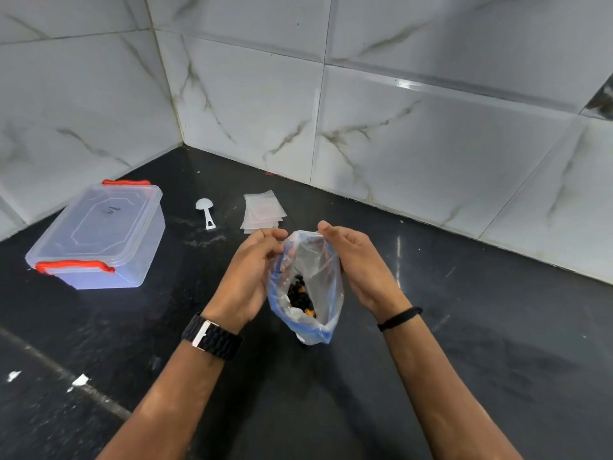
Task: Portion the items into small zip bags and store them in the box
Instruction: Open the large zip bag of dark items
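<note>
Portioning is judged barely begun: the small zip bags [263, 210] lie stacked and unfilled beside the scoop [205, 210], and the box [99, 235] is latched. The source bag [306, 287] of dark items is pinched open at its mouth above the counter [481, 327] by left hand [247, 280] and right hand [356, 263], wrists angled inward

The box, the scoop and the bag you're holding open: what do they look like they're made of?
Box: clear, glossy rigid plastic; the counter shows through it, and its red latches look like plastic too.
Scoop: white opaque plastic, probably moulded, with a cut-out in the handle.
Bag: thin, soft, see-through plastic film, blue-tinted at the edges; it crinkles between both hands, and the dark contents show through.
</note>
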